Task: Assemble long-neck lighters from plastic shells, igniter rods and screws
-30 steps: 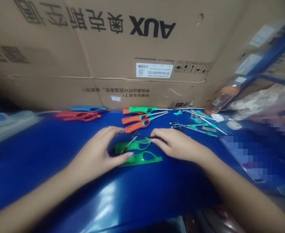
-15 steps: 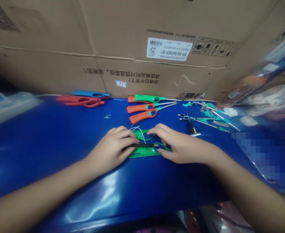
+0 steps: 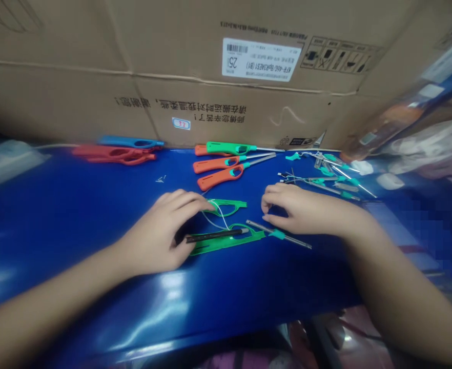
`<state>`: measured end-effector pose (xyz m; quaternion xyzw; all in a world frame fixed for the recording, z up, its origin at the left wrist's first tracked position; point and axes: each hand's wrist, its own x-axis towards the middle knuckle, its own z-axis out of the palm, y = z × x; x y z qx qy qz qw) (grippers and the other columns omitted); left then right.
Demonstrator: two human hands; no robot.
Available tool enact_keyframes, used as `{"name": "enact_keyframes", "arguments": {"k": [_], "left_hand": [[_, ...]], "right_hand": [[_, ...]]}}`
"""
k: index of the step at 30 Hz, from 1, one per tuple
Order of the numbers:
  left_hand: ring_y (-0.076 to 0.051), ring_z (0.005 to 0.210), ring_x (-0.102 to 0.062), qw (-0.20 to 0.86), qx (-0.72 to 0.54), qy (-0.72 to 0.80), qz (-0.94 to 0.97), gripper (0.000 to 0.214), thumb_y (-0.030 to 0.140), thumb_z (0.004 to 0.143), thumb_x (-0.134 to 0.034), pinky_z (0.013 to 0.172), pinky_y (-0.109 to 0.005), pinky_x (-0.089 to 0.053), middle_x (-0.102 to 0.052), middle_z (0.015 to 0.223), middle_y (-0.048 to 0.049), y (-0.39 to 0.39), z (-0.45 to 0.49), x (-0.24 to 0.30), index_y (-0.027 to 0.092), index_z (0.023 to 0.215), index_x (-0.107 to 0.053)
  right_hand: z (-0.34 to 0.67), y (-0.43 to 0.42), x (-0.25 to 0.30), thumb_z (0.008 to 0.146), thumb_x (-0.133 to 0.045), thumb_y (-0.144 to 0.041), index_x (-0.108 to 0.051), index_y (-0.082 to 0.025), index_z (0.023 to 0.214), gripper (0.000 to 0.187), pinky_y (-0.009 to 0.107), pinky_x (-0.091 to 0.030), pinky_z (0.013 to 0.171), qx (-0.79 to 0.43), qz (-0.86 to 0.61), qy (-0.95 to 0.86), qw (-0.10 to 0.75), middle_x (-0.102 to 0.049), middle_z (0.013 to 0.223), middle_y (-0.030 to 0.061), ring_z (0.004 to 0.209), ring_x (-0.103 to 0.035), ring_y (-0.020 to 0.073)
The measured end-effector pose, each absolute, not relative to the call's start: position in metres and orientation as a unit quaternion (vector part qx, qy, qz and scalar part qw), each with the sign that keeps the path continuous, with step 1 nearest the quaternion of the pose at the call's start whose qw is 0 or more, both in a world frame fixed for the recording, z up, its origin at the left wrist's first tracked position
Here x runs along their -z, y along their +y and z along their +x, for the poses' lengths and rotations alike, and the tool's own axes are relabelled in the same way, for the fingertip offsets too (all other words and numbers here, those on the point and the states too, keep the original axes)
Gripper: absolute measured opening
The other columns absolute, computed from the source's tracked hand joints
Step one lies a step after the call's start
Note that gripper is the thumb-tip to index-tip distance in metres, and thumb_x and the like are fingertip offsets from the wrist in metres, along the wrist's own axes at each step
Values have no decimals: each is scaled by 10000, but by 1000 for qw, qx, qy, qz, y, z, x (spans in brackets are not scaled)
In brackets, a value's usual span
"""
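Observation:
My left hand (image 3: 168, 230) rests at the left end of two green lighter shell halves. Its fingertips press on the upper half (image 3: 231, 207), and its thumb is at the lower half (image 3: 214, 243). Along the lower half lies a black rod (image 3: 218, 235) with a silver tip, a white wire (image 3: 221, 215) looping above it. Fingers curled, thumb a little apart, my right hand (image 3: 291, 207) is off the shells, with nothing visible in its grip. Just below it a metal tube (image 3: 297, 241) with a teal piece lies against the shell's right end.
Assembled orange lighters (image 3: 214, 179) and a green one (image 3: 226, 148) lie behind the shells. Red shells (image 3: 110, 154) and a blue shell (image 3: 124, 142) are back left. Metal tubes with teal parts (image 3: 335, 180) lie right. A cardboard wall (image 3: 180, 46) closes the back; a bottle (image 3: 387, 128) leans right.
My right hand has drawn back to the right from the green shells, uncovering the metal tube. My left hand has shifted slightly left, and the shell halves now lie farther apart.

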<state>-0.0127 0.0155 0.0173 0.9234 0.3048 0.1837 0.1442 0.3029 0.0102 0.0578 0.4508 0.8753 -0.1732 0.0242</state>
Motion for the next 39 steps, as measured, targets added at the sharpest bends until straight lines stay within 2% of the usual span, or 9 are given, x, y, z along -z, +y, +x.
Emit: {"name": "enact_keyframes", "arguments": {"k": [3, 7, 11, 13, 17, 24, 32, 39], "left_hand": [[-297, 1154, -582, 110, -178, 298, 931, 622, 59, 672, -462, 959, -447, -456, -639, 1286, -66, 21, -15, -16, 224, 1256, -595], [-277, 1103, -610, 50, -221, 294, 929, 544, -5, 774, -388, 934, -450, -463, -663, 1232, -64, 27, -19, -20, 232, 1206, -617], [-255, 1072, -627, 80, -295, 293, 906, 401, 71, 905, -427, 937, -424, -482, -691, 1160, -38, 18, -13, -29, 280, 1174, -638], [-267, 1116, -620, 96, -277, 272, 917, 338, 164, 948, -504, 961, -430, -479, -703, 1195, -43, 11, -6, -30, 288, 1232, -638], [-308, 1255, -565, 64, -185, 223, 955, 372, 358, 959, -607, 1065, -493, -404, -668, 1346, -65, 1, 9, -19, 285, 1323, -628], [-257, 1165, -581, 103, -179, 234, 950, 266, 333, 990, -591, 1025, -428, -393, -720, 1141, -51, 3, 9, -12, 262, 1235, -667], [-221, 1068, -578, 181, -175, 253, 934, 178, 354, 989, -608, 944, -373, -396, -693, 1045, -35, 10, 5, -11, 281, 1097, -729], [-212, 1044, -589, 171, -180, 241, 938, 135, 340, 976, -636, 941, -372, -379, -693, 1005, -23, 12, 4, -10, 282, 1049, -734]], "right_hand": [[302, 11, -61, 963, -509, -255, -609, -194, 842, 168, 309, -412, 739, 199, 450, 871, -1, -634, 887, 47, 788, -550, 173], [302, 7, -66, 923, -615, -345, -634, -195, 877, 159, 279, -383, 652, 230, 458, 858, -10, -645, 872, 32, 736, -541, 154], [296, 4, -63, 917, -648, -320, -627, -192, 849, 147, 266, -379, 654, 260, 433, 863, 28, -646, 878, 28, 768, -541, 155], [293, 4, -59, 919, -636, -264, -620, -189, 843, 108, 265, -380, 659, 266, 422, 865, 42, -642, 862, 23, 759, -536, 150], [293, 5, -57, 911, -602, -209, -622, -190, 830, 85, 268, -373, 630, 268, 424, 864, 43, -643, 830, 20, 709, -522, 145], [298, 4, -68, 907, -604, -196, -617, -206, 826, 83, 252, -378, 609, 285, 424, 859, 26, -666, 796, -11, 677, -549, 128], [296, 3, -65, 897, -592, -180, -605, -206, 832, 72, 261, -402, 650, 284, 421, 861, 29, -682, 859, 8, 737, -575, 145], [292, 3, -65, 915, -585, -192, -613, -205, 853, 70, 265, -424, 674, 295, 408, 864, 17, -685, 873, 13, 762, -590, 146]]}}
